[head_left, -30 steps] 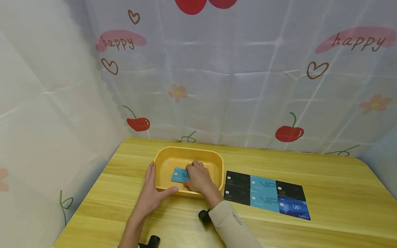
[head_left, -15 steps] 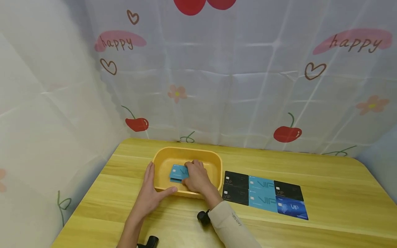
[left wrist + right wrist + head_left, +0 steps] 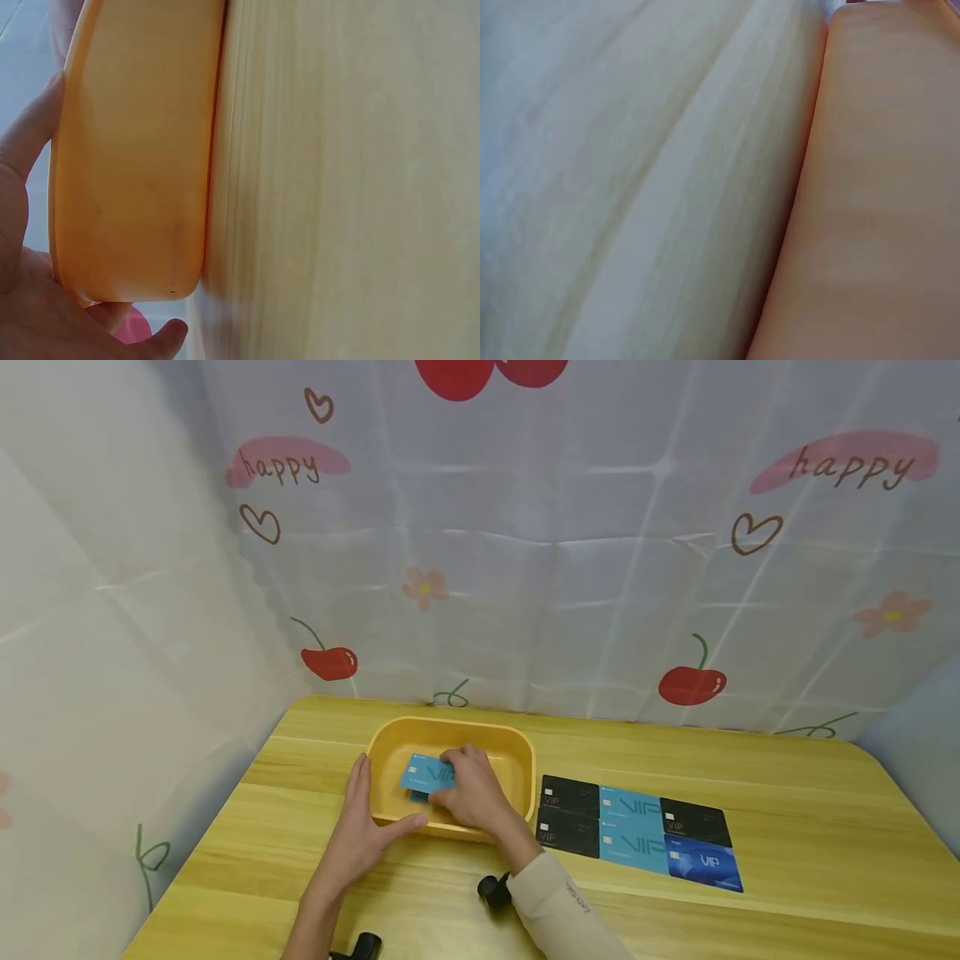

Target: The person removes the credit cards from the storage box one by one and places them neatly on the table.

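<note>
One blue VIP card [image 3: 425, 772] hangs over another card [image 3: 415, 797] inside the yellow tray [image 3: 516, 764].

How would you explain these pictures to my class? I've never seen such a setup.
No robot: a person's bare left hand and right hand. The wide picture comes from a camera worn on the head; the two close ones, from wrist cameras, mostly show the yellow tray and wooden table. On the table beside the tray lie six VIP cards: three black, two light blue, one dark blue. The left hand rests against the tray's rim; the right hand pinches a light-blue VIP card inside it, above another card.
</note>
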Available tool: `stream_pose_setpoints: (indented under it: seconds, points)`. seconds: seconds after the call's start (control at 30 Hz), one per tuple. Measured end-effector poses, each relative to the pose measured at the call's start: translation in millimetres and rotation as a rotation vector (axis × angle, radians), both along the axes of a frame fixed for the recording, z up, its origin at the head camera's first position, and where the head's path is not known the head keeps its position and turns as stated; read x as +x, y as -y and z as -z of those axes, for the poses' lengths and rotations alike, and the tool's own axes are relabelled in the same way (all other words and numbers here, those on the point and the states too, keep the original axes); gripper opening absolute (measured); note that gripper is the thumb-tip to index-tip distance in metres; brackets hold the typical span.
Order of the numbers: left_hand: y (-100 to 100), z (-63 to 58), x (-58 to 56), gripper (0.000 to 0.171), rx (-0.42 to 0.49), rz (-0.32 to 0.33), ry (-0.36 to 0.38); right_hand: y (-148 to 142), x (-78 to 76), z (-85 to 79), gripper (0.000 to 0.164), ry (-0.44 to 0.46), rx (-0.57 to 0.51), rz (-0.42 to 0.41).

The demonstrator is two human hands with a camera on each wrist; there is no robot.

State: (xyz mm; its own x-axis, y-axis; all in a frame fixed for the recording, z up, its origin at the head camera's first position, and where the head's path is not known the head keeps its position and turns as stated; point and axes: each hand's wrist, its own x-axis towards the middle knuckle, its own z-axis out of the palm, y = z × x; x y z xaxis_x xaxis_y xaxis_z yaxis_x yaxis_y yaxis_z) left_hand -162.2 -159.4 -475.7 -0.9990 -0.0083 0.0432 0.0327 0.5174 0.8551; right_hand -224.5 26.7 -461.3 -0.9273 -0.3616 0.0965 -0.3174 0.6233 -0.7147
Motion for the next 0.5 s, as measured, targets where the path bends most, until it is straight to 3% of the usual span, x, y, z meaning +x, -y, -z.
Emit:
stream_pose_setpoints:
  seconds: [0.2,0.5]
  points:
    - [-0.6,1.2,-0.6,0.122,0.008,-0.002,0.002,-2.3,3.3,-4.5,0.055,-0.031,0.016,-0.014]
    - [-1.0,0.1,-1.9,0.123,0.008,-0.006,0.023,-18.3,18.6,-43.9,0.053,-0.101,0.036,-0.014]
